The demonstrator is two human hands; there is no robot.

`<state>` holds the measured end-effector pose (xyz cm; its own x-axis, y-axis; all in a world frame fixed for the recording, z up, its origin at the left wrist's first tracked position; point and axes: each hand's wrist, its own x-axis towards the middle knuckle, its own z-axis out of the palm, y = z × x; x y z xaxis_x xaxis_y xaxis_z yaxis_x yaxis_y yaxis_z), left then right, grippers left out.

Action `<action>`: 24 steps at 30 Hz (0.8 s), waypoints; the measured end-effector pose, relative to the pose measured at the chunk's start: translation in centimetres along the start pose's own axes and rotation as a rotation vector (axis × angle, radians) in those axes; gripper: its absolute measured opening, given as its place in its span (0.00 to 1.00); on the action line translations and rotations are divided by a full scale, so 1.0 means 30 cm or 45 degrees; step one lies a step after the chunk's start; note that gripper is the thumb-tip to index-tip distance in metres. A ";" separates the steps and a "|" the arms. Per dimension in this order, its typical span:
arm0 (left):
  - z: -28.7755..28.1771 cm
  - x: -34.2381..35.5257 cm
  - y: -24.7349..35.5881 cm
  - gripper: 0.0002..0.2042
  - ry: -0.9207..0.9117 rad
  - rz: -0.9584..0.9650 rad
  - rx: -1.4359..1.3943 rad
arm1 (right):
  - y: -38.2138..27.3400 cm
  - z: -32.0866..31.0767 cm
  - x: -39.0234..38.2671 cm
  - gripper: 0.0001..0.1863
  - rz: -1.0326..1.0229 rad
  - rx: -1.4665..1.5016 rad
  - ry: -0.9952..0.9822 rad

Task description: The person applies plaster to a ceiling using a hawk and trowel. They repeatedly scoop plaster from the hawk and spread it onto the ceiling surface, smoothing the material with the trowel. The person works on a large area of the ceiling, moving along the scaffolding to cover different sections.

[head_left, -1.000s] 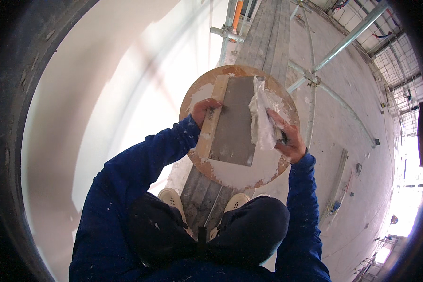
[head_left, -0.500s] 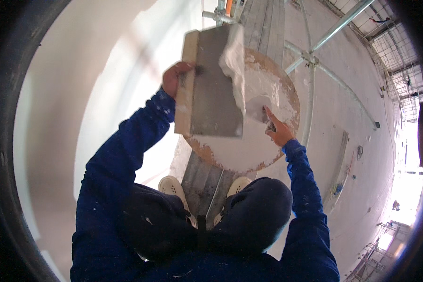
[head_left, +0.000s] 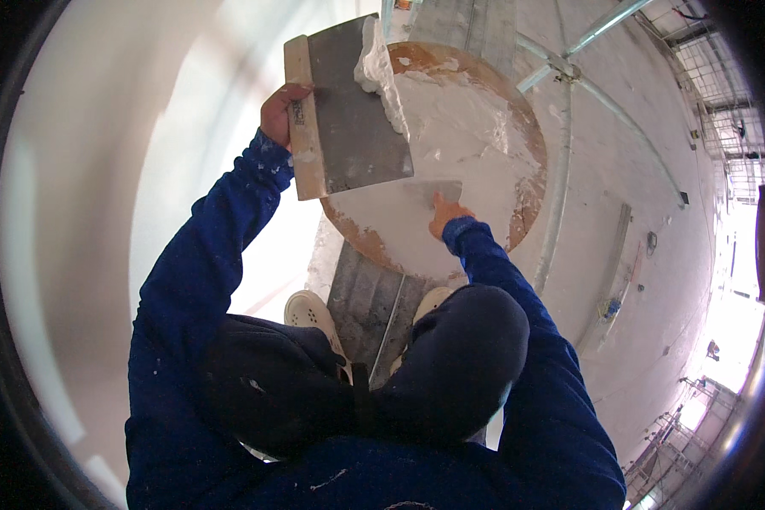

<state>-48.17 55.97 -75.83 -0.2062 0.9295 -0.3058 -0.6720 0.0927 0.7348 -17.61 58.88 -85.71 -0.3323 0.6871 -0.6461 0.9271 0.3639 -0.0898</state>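
Right hand's [head_left: 448, 219] slid left over the board [head_left: 532, 136], fingers seemingly closed on a scraper [head_left: 450, 188], left hand [head_left: 280, 116] pinching the wide blade [head_left: 353, 119] by its wooden edge [head_left: 308, 161], probably dodging paste [head_left: 374, 68].

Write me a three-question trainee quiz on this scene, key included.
1. True or false: the left hand grips the wide filling knife by its wooden handle.
2. Where is the thick white paste on that knife?
a) on the handle
b) along the edge opposite the handle
c) across the whole blade
3. Fill in: the board behind the small scraper in the right hand is ____ in outline.

Key: 1. true; 2. b; 3. round.
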 end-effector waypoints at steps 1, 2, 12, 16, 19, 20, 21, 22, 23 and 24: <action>-0.002 0.005 -0.003 0.12 0.008 -0.017 0.001 | 0.010 -0.006 -0.031 0.32 -0.021 -0.042 -0.110; -0.004 0.011 -0.004 0.12 0.016 -0.035 0.002 | 0.019 -0.012 -0.062 0.33 -0.042 -0.083 -0.220; 0.031 -0.059 -0.050 0.11 0.080 -0.106 0.176 | 0.203 -0.311 -0.326 0.34 -0.416 1.172 -0.393; 0.012 -0.019 -0.074 0.12 -0.032 -0.255 0.006 | 0.182 -0.440 -0.412 0.37 -0.726 1.640 -0.163; 0.074 -0.058 -0.051 0.20 -0.020 -0.248 -0.010 | 0.126 -0.540 -0.441 0.36 -0.970 1.612 -0.082; 0.055 -0.050 -0.059 0.23 -0.031 -0.262 -0.037 | 0.104 -0.568 -0.451 0.40 -1.001 1.525 -0.066; 0.030 -0.034 -0.069 0.24 -0.100 -0.286 -0.067 | 0.081 -0.587 -0.452 0.45 -1.032 1.439 -0.048; 0.043 -0.041 -0.062 0.24 -0.109 -0.276 -0.067 | 0.064 -0.594 -0.448 0.45 -1.049 1.414 -0.026; 0.060 -0.051 -0.065 0.24 -0.119 -0.266 -0.066 | 0.046 -0.600 -0.445 0.45 -1.065 1.390 -0.002; 0.079 -0.060 -0.067 0.23 -0.130 -0.258 -0.065 | 0.026 -0.606 -0.441 0.44 -1.080 1.366 0.022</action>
<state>-44.76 54.95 -75.30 0.0078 0.9254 -0.3789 -0.7279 0.2651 0.6324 -15.65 61.50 -63.47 -0.8555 0.5098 -0.0904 0.1150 0.0169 -0.9932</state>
